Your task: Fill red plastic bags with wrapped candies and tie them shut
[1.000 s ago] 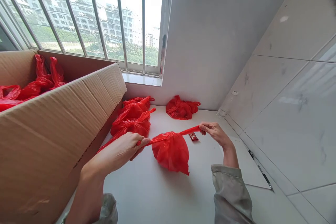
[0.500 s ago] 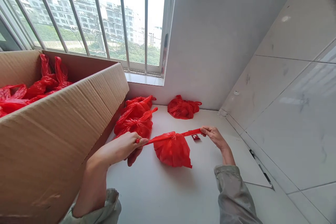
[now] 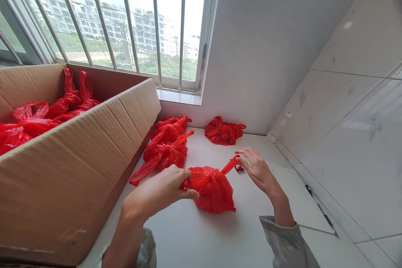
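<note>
A knotted red plastic bag (image 3: 215,192) rests on the white surface between my two hands. My left hand (image 3: 171,186) is at the bag's left handle, its thumb stretched away from the fingers; red plastic shows in the gap. My right hand (image 3: 256,169) hovers at the tip of the right handle, which sticks up to the right, and its fingers are spread apart. Just behind the right handle lies a small dark red packet (image 3: 239,167), partly hidden. Close behind my left hand sits another tied red bag (image 3: 166,153).
A large cardboard box (image 3: 103,150) holding several red bags (image 3: 64,104) stands at the left. Against the back wall lie one red bag (image 3: 172,124) near the box and another red bag (image 3: 223,131) farther right. A barred window (image 3: 141,29) is above; a tiled wall (image 3: 351,142) rises at right.
The handles were stretched out sideways in both hands. Now both hands have loosened, the right one opening off its handle, and the bag's knot looks compact. The view has shifted slightly left.
</note>
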Demonstrator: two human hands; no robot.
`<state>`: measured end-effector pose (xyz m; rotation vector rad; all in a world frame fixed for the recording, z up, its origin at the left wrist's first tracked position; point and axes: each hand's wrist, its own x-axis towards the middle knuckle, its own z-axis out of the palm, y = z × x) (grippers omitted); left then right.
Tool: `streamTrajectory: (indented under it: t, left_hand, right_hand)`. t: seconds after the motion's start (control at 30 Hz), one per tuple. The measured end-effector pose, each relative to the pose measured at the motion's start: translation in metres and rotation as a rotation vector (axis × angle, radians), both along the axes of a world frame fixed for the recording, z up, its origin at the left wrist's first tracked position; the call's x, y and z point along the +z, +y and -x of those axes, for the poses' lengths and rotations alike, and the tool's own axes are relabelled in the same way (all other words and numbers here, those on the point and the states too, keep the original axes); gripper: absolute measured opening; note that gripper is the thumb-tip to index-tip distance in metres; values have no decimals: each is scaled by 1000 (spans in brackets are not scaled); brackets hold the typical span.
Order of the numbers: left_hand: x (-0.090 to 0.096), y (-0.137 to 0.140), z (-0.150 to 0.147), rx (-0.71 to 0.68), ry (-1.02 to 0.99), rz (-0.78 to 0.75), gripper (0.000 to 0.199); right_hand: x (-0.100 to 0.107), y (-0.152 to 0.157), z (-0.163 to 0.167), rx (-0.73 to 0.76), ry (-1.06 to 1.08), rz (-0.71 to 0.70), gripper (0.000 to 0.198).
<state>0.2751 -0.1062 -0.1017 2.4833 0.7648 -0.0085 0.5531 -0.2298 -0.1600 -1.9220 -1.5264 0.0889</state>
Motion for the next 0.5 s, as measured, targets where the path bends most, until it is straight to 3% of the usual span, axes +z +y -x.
streamTrajectory:
  t: [0.13, 0.2, 0.27, 0.37, 0.5]
  left_hand:
    - [5, -8, 10, 15, -20, -34, 21]
    - [6, -8, 19, 50, -46, -30, 22]
    - [5, -7, 28, 105, -65, -16, 26]
    - [4, -4, 42, 184, -100, -61, 31]
    - [3, -7, 59, 257, -262, -222, 38]
  right_hand:
    - [10, -3, 61, 198, -159, 86, 46]
    - [1, 1, 79, 170, -289, 141, 55]
    - [-12, 8, 88, 117, -369, 211, 45]
    - [-24, 14, 93, 103, -342, 242, 42]
    - [-21, 18, 97, 162, -185, 122, 41]
